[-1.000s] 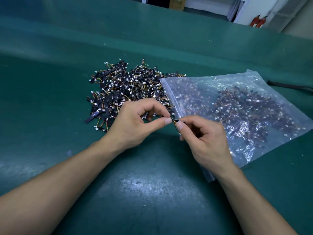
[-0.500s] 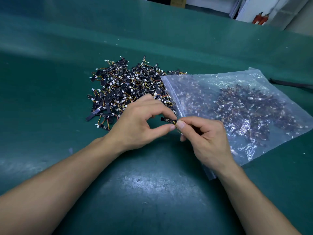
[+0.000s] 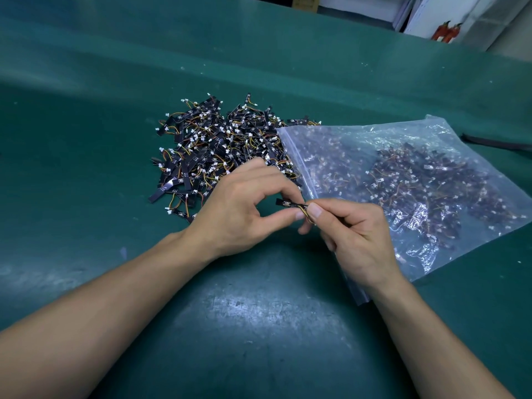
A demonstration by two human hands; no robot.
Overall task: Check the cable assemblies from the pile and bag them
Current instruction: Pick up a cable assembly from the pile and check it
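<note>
A pile of cable assemblies point(image 3: 218, 151), black strips with orange-yellow wires and white plugs, lies on the green mat point(image 3: 259, 326). To its right lies a clear zip bag point(image 3: 417, 180), its mouth toward the pile, with many assemblies inside. In front of the bag's mouth my right hand point(image 3: 357, 237) pinches one cable assembly point(image 3: 289, 203) by its wires between thumb and forefinger, so the black strip points left. My left hand point(image 3: 244, 208) curls around that strip, thumb tip against the wires and forefinger arched over it.
A raised green ledge point(image 3: 259, 61) runs along the back of the mat. At the far right edge lies a dark cable point(image 3: 495, 142). Beyond the ledge stand a cardboard box point(image 3: 305, 1) and red extinguishers point(image 3: 446, 31).
The held assembly has turned so its black strip now sticks out to the left. My left forefinger has lifted and arched over it. Both hands have stayed in front of the bag's mouth.
</note>
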